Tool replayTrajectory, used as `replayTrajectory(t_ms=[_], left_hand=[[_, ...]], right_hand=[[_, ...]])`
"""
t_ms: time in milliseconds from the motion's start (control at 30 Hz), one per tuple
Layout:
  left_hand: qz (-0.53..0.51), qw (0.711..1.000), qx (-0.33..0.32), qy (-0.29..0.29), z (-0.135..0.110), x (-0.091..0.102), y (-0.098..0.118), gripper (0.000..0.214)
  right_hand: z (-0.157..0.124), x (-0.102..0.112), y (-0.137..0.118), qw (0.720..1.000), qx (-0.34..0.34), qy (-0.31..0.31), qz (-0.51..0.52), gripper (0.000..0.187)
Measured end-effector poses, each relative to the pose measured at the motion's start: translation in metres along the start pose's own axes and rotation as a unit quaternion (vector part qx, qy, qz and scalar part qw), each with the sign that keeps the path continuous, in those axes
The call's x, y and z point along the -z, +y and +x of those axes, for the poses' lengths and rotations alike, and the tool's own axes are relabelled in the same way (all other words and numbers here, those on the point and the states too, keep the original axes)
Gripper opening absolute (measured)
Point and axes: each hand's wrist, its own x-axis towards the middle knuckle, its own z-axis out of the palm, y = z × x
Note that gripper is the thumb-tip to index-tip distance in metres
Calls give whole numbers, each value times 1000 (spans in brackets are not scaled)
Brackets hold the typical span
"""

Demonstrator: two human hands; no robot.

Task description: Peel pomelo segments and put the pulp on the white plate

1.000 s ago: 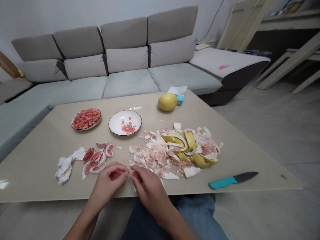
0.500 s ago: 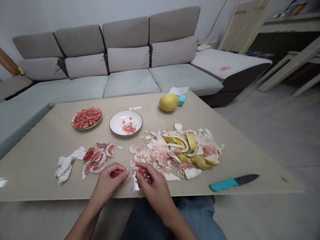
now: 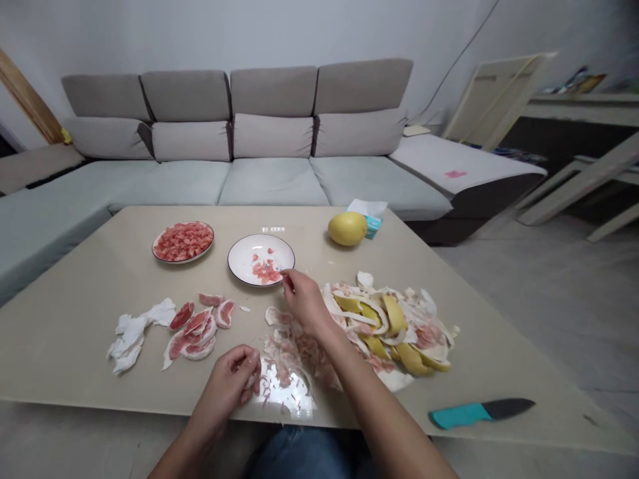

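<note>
My left hand [image 3: 233,378] is closed near the table's front edge, its fingers curled round a pomelo segment that they mostly hide. My right hand [image 3: 303,299] reaches forward, thumb and fingers pinched at the right rim of a white plate [image 3: 242,259]; whatever lies between the fingertips is too small to make out. Several bits of red pomelo flesh [image 3: 265,269] lie on that plate. Left of it, a second plate is heaped with red pomelo pieces [image 3: 184,241]. Partly peeled pomelo segments [image 3: 200,332] rest on the table beyond my left hand.
Yellow rind and pale membrane scraps [image 3: 394,326] are piled right of centre, under my right forearm. A knife with a turquoise handle [image 3: 462,415] lies at the front right. A whole pomelo [image 3: 348,228] sits by a tissue pack [image 3: 373,225]. Crumpled tissue [image 3: 130,339] lies left.
My right hand has moved away from my left, forward to the plate's rim. My left hand stays near the front edge, slightly lower in view. The camera view has tilted up and levelled.
</note>
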Motion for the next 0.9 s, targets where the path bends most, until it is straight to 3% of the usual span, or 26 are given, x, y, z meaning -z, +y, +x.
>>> replayTrajectory(t_ms=[100,167,267,367,500,600,733,900], left_hand=[[-153,988,37,-7,-2,-2,-4,33],[-219,974,59,-17,-3,-1,-3,26],[-256,963,80,-24,-3,5,1,29],[-268,960,78,-16,-3,8,6,31],[-243,969,55,6,-7,5,9,31],[-205,979,16,3,-15,-1,12,24],[-122,991,-47,20,-27,-9,16,21],[-31,994,-95,45,-34,-15,17,22]], right_hand=[[32,-14,5,1000,6,-17,-21,32],[38,-18,6,999,10,-27,-26,41],[22,-11,2,1000,14,-23,-17,47],[-20,4,-11,1000,14,-22,12,36],[-89,20,-36,979,-41,-73,186,18],[-124,24,-49,971,-62,-32,228,14],[-140,26,-58,972,-26,37,230,12],[-142,31,-61,975,51,79,199,18]])
